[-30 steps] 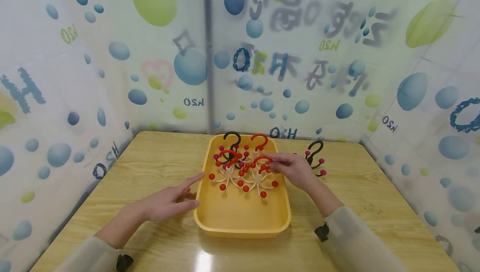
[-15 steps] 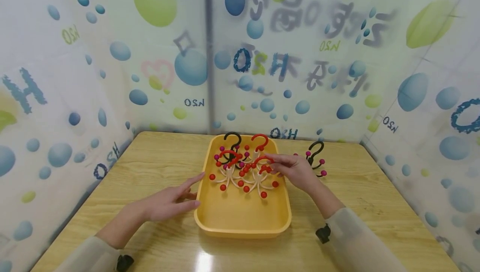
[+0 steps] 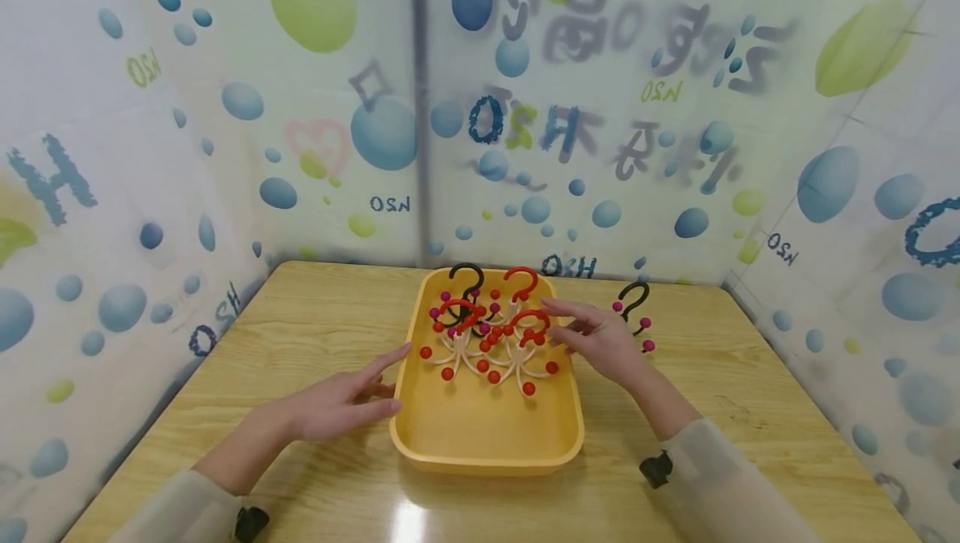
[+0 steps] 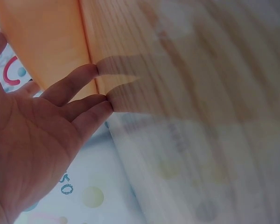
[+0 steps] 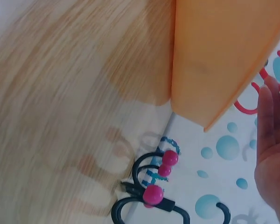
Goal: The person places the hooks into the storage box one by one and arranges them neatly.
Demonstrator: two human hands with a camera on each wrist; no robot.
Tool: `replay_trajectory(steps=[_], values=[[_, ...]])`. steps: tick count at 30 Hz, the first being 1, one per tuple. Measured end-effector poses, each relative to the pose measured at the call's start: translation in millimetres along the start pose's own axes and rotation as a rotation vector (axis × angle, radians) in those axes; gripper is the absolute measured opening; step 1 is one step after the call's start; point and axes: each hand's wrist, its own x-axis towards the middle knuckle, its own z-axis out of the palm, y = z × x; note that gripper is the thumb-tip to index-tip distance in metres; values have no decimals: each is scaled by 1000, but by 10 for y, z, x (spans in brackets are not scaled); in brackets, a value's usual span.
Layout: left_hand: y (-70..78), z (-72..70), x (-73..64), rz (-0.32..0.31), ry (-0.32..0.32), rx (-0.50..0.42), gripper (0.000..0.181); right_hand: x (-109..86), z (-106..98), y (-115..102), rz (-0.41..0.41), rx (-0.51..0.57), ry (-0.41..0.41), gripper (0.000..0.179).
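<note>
In the head view a yellow tray point(image 3: 483, 430) carries several octopus-shaped hook hangers. A white one with red ball tips point(image 3: 521, 357) and a red hook stands at front right, with another white hanger point(image 3: 459, 347) to its left. Behind them are a third white hanger with a red hook point(image 3: 522, 275) and a black hanger point(image 3: 467, 276) with magenta balls. My right hand point(image 3: 603, 345) hovers over the tray's right rim, thumb and fingers spread beside the front-right hanger's hook, holding nothing. My left hand point(image 3: 341, 403) touches the tray's left side with extended fingertips.
One more black hanger point(image 3: 636, 300) with magenta balls stands on the wooden table point(image 3: 720, 410), right of the tray and partly behind my right hand. Patterned curtains point(image 3: 645, 218) enclose the table at the back and sides.
My right hand has let go of the front-right hanger's red hook and drawn slightly right, its fingers parting. The hanger stays in place in the tray. My left hand has not moved.
</note>
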Motion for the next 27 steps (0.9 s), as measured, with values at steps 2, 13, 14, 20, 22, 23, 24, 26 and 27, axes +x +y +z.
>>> replay_trajectory(steps=[2,13,14,20,22,23,24,26,27], values=[[2,1,2,-2,-2,-3,82,-32,-48,11,-16,-19,21,42],[5,3,5,-7,-3,1,83,-282,-456,260,-18,-56,119,31],[6,1,4,-6,-3,5,82,-307,-497,288,-11,-59,130,31],[12,-11,-3,-6,-6,13,83,-404,-759,456,20,-116,218,35],[14,-12,-1,-11,-8,7,83,-411,-849,513,27,-135,246,37],[16,-12,0,-15,-8,5,83,-409,-891,536,33,-138,256,37],[17,-11,1,-17,-9,1,82,-401,-928,564,37,-149,268,38],[19,-8,4,-17,-7,2,82,-383,-990,604,52,-165,286,39],[22,-7,5,-15,-6,1,82,-364,-1014,624,60,-175,292,41]])
